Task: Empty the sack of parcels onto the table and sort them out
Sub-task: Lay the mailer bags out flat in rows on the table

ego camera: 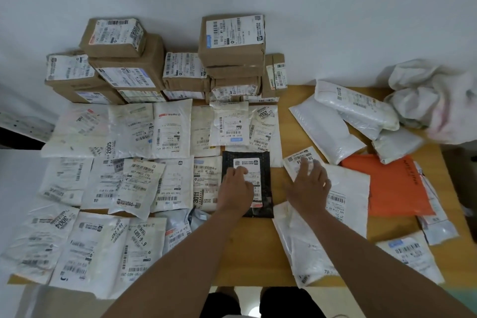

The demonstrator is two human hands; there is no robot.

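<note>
Resting on the black parcel (246, 183) near the desk's (258, 253) middle, the left hand (236, 188) is seen with fingers loosely bent, pressing rather than gripping. Just beside it, the right hand (308, 186) is laid, fingers spread wide, on a white parcel (304, 162). Farther back, boxes (232, 54) are stacked along the far edge; the crumpled sack (436, 100) lies at the far right corner.

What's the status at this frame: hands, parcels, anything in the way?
Left hand flat on black parcel. Right hand open on white mailer. Sack crumpled at far right. Nothing in the way.
</note>
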